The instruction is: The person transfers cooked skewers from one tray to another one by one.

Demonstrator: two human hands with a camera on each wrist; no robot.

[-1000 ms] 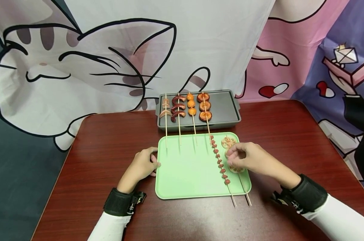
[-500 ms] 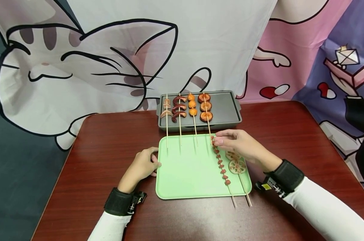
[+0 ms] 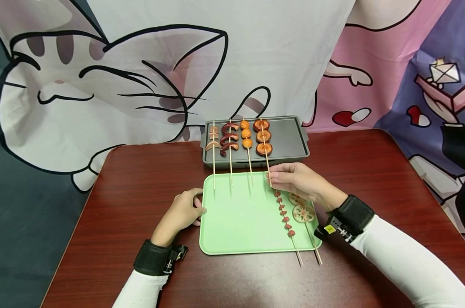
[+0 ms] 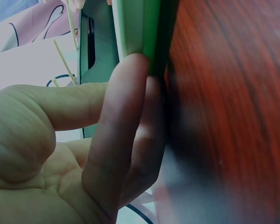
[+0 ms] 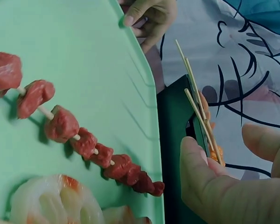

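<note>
Left hand [image 3: 182, 211] fingers pressed on green tray [image 3: 236, 222] edge, right hand [image 3: 295, 179] seemingly pinching meat skewer [image 3: 282, 209]

- White long sleeves are being worn on both arms.
- Black wrist straps are being worn; a yellow-marked tag is showing on the right one.

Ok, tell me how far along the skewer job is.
Done: four skewers lie with their food on the grill pan, handles over the green tray. In hand: the right hand is at the top of the meat skewer, grip unclear, while the left hand touches the tray's edge. Left: the meat skewer and the lotus skewer both lie on the tray.
</note>
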